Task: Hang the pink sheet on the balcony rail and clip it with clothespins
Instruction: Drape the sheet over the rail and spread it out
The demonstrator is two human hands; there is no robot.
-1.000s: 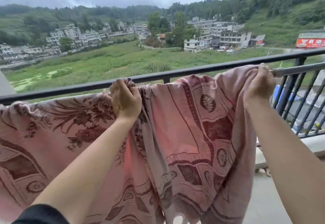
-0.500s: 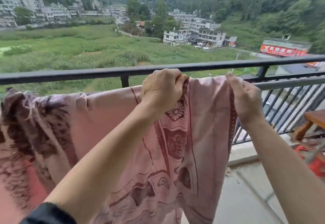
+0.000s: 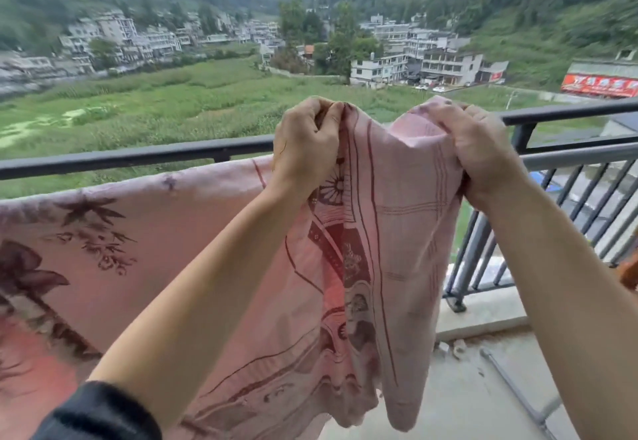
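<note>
Left hand (image 3: 305, 149) and right hand (image 3: 480, 153) raised one sheet (image 3: 404, 232).

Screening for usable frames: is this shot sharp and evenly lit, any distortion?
Head view: soft overcast light, no hard shadows; uprights of dark metal balcony rail lean from wide-angle distortion; distant buildings look soft; pink patterned fabric sheet, left hand and right hand are sharp.

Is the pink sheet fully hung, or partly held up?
Partly hung: the pink sheet drapes along the rail at left, while left hand and right hand grip its right end above it.
</note>
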